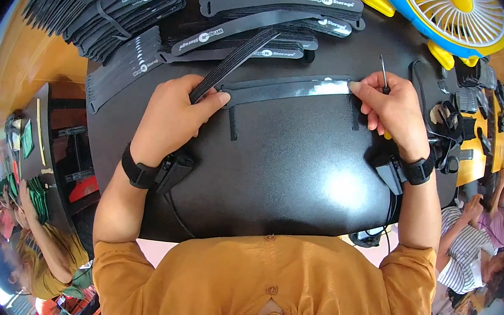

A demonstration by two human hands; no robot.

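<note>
My left hand (173, 108) is closed around a bundle of narrow black straps (238, 62) that slants up to the right. Its thumb rests by the left end of a flat black strap (284, 93) lying across the table. At that strap's right end, my right hand (394, 108) pinches the edge between thumb and fingers. The same hand also holds a slim pointed tool (383, 70) with a metal tip, its yellow handle partly hidden in the palm. Two short dark strips (233, 124) sit on the tabletop below the flat strap.
Stacks of printed black straps (282, 2) cover the far side of the dark table (275, 172). A thick strapped pile (108, 1) stands far left. A blue and yellow fan (457, 19) is far right. Black straps and buckles (446, 114) hang at the right edge. Other people sit on both sides.
</note>
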